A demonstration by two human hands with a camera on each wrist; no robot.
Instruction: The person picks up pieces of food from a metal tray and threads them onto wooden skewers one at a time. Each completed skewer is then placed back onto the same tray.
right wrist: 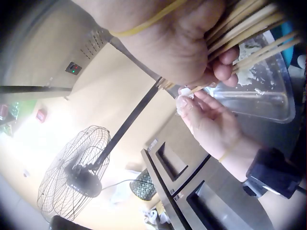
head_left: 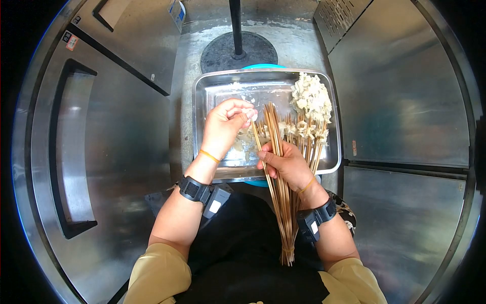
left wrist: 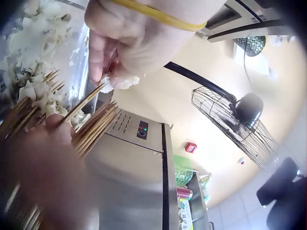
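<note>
My left hand (head_left: 220,129) pinches a small pale, soft piece of food (head_left: 250,114) at the tip of a single bamboo skewer (head_left: 258,144). In the left wrist view the skewer's point meets this white piece (left wrist: 123,84) just under the fingertips. Lower and to the right, my right hand (head_left: 288,166) grips a thick bundle of bamboo skewers (head_left: 284,218), with the single skewer held out at its left side. The bundle's tips point away over the metal tray (head_left: 199,109). Loaded skewers (head_left: 316,152) lie in the tray's right side, pale food (head_left: 311,96) clustered on them.
Loose pale pieces lie in the tray behind the hands. A teal basin (head_left: 263,66) shows beneath the tray, and a black round stand base (head_left: 217,53) sits beyond it. Steel cabinets (head_left: 126,131) close in on both sides. A standing fan (right wrist: 79,172) appears in the wrist views.
</note>
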